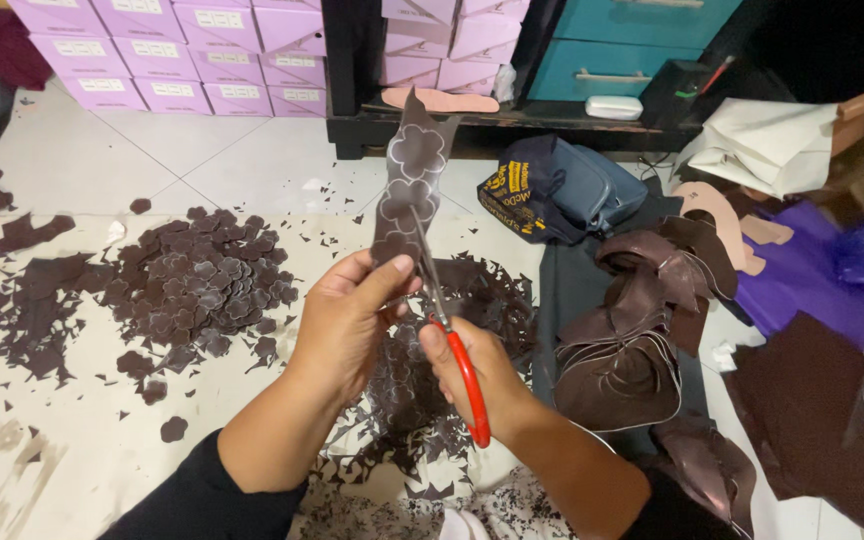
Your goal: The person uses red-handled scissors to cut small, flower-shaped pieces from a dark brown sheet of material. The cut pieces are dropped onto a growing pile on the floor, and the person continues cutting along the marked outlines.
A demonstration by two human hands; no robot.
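My left hand pinches the brown strip, right fingers clamped on the scissors; a wobbling strip could stray the cut off its flower outline.

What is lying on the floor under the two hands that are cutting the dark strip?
Under the left hand and right hand with the red-handled scissors lies a heap of dark offcuts on the white tiled floor. The forearms cover part of the heap, so what lies beneath them cannot be seen.
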